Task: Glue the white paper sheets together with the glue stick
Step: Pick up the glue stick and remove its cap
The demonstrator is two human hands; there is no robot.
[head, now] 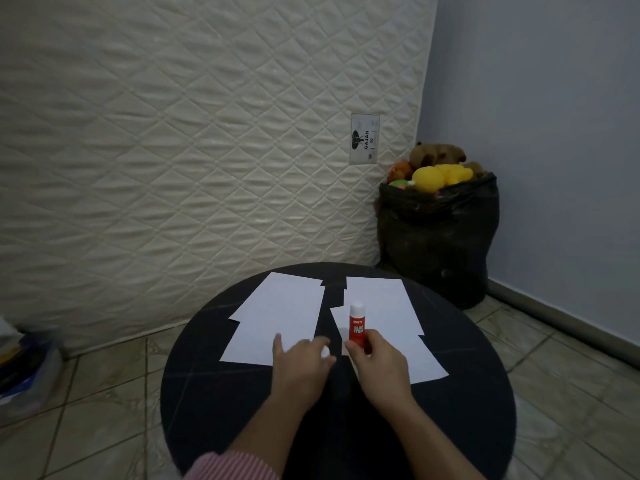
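Two groups of white paper sheets lie on a round black table point(214, 393): a left stack point(277, 313) and a right stack point(384, 317), with a dark gap between them. A red glue stick point(357, 328) with a white cap stands upright over the right stack's near-left edge. My right hand point(379, 362) grips its lower end. My left hand point(303, 360) rests with fingers spread on the near-right corner of the left stack and holds nothing.
An upright quilted mattress point(173, 150) leans behind the table. A black bag point(436, 237) full of plush toys stands in the corner at the right. A pile of papers and plastic point(24, 365) sits on the tiled floor at far left.
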